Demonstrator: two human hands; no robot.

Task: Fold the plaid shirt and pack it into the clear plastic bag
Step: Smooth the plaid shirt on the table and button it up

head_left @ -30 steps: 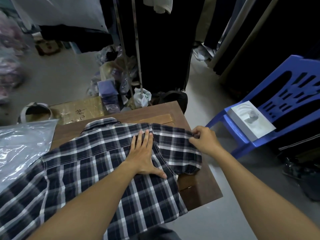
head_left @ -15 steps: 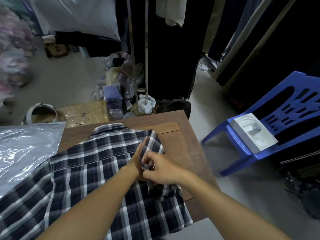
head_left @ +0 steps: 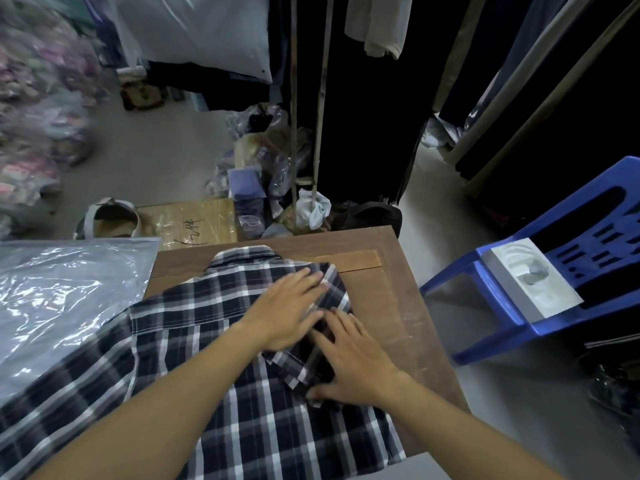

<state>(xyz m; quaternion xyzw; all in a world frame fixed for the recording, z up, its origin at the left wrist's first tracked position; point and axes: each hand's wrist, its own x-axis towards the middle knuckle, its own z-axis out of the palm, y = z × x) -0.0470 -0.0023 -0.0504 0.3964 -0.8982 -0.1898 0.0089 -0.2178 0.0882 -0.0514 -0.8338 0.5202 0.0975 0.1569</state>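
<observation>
The dark blue and white plaid shirt lies face down across a small brown wooden table, collar toward the far edge. Its right sleeve is folded inward onto the back. My left hand rests flat on the shirt near the shoulder, fingers spread. Just beside it, my right hand presses flat on the folded sleeve. Neither hand grips the cloth. The clear plastic bag lies flat to the left, partly under the shirt's left side.
A blue plastic chair stands right of the table with a white box on its seat. Beyond the table are a cardboard box, a sandal, bags of clutter and hanging dark clothes on a rack.
My right hand carried the right sleeve from the table's right side inward over the shirt's back, let go, and now lies flat on it. My left hand stayed pressing the shirt.
</observation>
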